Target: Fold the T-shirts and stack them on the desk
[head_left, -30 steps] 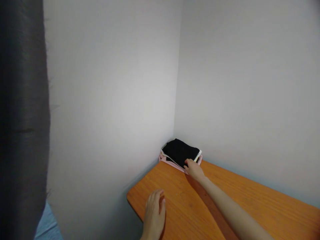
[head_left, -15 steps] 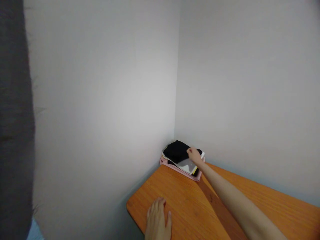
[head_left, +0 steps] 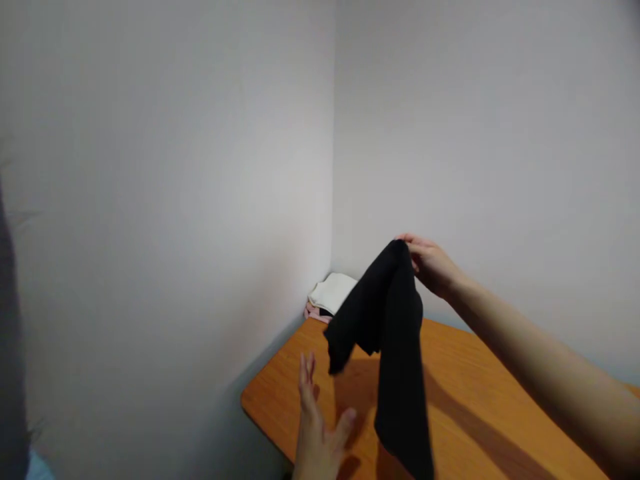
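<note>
A black piece of clothing hangs in folds from my right hand, whose fingers pinch its top edge above the table. One part of the dark cloth droops to the left, and a longer part falls toward the front. Just left of it, my left hand is raised over the table with thumb and fingers spread, holding nothing and apart from the cloth. Behind the hanging cloth, a stack of folded clothes with a white piece on top lies in the far corner, partly hidden.
The orange-brown wooden table fits into the corner between two pale walls; its rounded left end stands slightly off the left wall. A pink folded piece shows at the stack's bottom. Something dark and blurred borders the far left.
My right hand has lifted the black clothing off the stack and drawn it nearer, uncovering the white piece. My left hand has risen from the table and spread its fingers.
</note>
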Demonstrator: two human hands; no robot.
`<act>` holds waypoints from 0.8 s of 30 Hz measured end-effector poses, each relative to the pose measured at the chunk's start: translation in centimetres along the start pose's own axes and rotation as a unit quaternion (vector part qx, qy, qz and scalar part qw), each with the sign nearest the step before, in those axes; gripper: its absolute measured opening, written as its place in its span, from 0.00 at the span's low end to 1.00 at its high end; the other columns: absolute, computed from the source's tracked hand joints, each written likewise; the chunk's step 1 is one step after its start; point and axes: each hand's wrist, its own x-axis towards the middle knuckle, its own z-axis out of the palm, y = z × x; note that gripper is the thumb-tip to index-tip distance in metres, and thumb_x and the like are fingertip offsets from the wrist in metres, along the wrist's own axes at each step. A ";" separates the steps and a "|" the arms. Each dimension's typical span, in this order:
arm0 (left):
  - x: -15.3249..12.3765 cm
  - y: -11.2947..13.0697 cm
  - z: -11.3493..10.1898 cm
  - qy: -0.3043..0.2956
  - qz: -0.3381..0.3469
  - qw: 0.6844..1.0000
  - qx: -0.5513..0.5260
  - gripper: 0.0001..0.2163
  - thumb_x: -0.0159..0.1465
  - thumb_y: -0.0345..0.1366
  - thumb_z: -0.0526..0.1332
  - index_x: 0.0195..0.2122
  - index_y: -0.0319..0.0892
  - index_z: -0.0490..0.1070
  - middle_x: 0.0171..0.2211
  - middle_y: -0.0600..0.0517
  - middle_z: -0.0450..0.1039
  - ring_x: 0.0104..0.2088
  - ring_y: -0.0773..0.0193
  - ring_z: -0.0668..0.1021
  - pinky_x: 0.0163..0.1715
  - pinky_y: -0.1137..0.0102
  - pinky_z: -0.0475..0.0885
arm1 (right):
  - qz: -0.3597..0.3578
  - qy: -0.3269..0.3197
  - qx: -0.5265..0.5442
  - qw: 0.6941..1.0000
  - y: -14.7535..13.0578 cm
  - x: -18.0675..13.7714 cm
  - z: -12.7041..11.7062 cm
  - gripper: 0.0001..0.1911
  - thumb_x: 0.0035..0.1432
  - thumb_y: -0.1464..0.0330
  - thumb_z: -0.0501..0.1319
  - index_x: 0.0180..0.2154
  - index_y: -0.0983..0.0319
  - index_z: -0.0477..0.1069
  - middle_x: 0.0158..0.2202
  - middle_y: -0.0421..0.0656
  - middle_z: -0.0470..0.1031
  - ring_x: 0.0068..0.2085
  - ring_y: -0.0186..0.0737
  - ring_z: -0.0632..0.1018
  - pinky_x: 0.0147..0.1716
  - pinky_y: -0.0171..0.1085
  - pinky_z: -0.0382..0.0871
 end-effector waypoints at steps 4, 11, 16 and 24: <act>-0.6 4.4 2.6 -0.065 -0.020 0.992 -0.110 0.25 0.63 0.43 0.62 0.60 0.43 0.64 0.57 0.40 0.67 0.53 0.51 0.74 0.51 0.61 0.70 | 0.049 -0.063 -0.082 0.993 2.5 -3.4 -1.0 0.16 0.51 0.55 0.61 0.32 0.60 0.64 0.26 0.37 0.65 0.26 0.34 0.66 0.25 0.33 0.59; -1.4 5.5 4.5 -0.025 -0.225 0.927 -0.299 0.23 0.64 0.52 0.60 0.54 0.42 0.71 0.54 0.44 0.72 0.58 0.54 0.71 0.58 0.63 0.65 | 0.018 -0.129 -0.337 0.933 4.2 -12.7 -4.1 0.19 0.63 0.55 0.52 0.27 0.60 0.66 0.26 0.40 0.68 0.28 0.38 0.68 0.29 0.36 0.59; -3.4 8.7 6.1 -0.072 -0.244 0.922 -0.293 0.27 0.65 0.55 0.57 0.59 0.43 0.66 0.60 0.44 0.67 0.63 0.53 0.65 0.62 0.61 0.60 | 0.071 -0.207 -0.373 0.902 2.8 -23.7 -0.9 0.18 0.56 0.54 0.65 0.34 0.61 0.66 0.31 0.40 0.70 0.30 0.38 0.70 0.28 0.35 0.60; -8.0 13.2 7.9 -0.241 -0.132 0.920 -0.280 0.28 0.67 0.53 0.54 0.63 0.43 0.60 0.62 0.44 0.63 0.62 0.55 0.65 0.62 0.63 0.60 | 0.045 -0.147 -0.323 0.934 3.7 -31.8 -0.3 0.14 0.59 0.67 0.58 0.48 0.61 0.65 0.45 0.48 0.72 0.47 0.47 0.73 0.48 0.43 0.68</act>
